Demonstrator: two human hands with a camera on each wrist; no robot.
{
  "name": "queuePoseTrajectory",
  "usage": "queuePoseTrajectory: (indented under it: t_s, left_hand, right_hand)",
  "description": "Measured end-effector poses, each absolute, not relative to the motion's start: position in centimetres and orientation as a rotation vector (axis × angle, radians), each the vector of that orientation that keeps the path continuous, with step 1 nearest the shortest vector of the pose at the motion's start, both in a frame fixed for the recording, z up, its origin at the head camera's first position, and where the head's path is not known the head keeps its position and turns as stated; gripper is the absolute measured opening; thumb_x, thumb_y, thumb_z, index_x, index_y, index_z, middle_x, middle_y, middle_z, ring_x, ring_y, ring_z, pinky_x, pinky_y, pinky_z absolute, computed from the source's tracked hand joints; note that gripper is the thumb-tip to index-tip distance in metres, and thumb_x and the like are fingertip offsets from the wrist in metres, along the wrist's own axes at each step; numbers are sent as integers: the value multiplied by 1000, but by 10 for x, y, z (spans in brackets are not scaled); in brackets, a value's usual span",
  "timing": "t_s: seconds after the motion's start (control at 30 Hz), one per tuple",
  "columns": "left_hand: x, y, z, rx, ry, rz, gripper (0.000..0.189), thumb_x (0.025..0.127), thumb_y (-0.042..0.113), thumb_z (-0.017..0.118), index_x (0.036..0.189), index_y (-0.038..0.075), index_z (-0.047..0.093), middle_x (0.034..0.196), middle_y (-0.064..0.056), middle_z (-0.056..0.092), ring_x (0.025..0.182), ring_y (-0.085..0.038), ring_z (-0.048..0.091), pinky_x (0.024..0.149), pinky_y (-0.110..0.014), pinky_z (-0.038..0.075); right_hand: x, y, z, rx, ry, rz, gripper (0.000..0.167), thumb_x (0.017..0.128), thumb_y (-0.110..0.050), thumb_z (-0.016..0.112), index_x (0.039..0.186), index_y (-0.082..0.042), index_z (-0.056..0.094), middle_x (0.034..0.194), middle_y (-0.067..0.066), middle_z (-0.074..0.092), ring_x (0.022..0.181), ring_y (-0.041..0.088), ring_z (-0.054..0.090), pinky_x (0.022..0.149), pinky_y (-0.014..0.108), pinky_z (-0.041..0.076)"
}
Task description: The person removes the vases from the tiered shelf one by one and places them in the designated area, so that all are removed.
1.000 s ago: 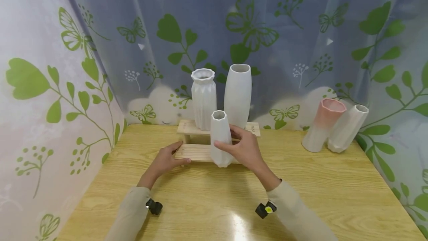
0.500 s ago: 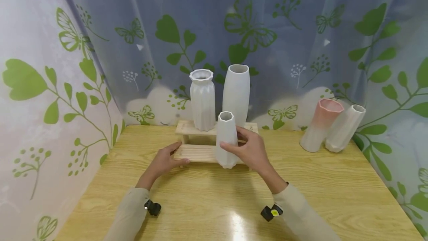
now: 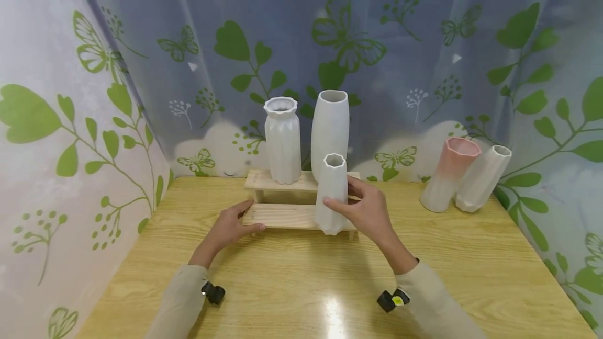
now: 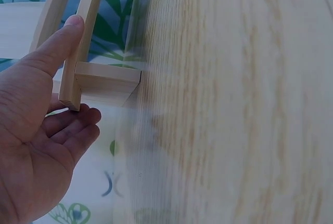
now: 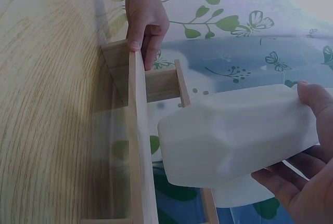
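My right hand [image 3: 369, 211] grips a slim white faceted vase [image 3: 331, 198] around its middle, thumb at the front and fingers behind. Upright, the vase stands at the right part of the lower step of a two-tier wooden stand [image 3: 282, 215]; in the right wrist view its base [image 5: 169, 151] is close over the board. With the thumb on top and fingers beneath, my left hand [image 3: 231, 226] holds the left end of that step. On the upper step are a white fluted vase [image 3: 284, 145] with a scalloped rim and a taller smooth white vase [image 3: 330, 124].
On the table's right side a pink-and-white vase [image 3: 449, 174] and another white vase [image 3: 485, 178] lean side by side. A printed curtain [image 3: 235, 67] closes off the back and sides of the wooden table [image 3: 282, 281].
My right hand has carried the slim white vase rightward along the lower step, now partly in front of the tall vase. My left hand keeps its hold on the stand's left end.
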State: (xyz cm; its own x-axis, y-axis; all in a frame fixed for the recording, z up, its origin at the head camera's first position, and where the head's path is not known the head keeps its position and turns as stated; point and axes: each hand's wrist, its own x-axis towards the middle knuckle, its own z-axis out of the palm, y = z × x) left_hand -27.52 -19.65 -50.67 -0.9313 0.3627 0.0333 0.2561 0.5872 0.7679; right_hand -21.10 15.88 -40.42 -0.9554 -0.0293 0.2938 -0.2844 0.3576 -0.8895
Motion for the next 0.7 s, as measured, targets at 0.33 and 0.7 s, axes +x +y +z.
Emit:
queuePoseTrajectory:
  t_s: [0.33,0.7]
  left_hand:
    - [-274,-196,-506,530,2688,1257,98,86,48,81,158,0,35,162,-21,34,146,-41,38,115,-51,42]
    - [-276,-196,-505,535,2699,1250,98,86,47,82,157,-1,36,161,-21,35,145,-41,40,115,-52,43]
  right_hand:
    - [-209,175,-407,239,-2370,1630,69,79,-36,91,138,-9,66,122,13,72,110,29,70,87,43,63]
    - [-208,198,-407,148,-2382,1566,69,80,-39,90,137,-8,66,122,15,72,110,30,70,88,45,62]
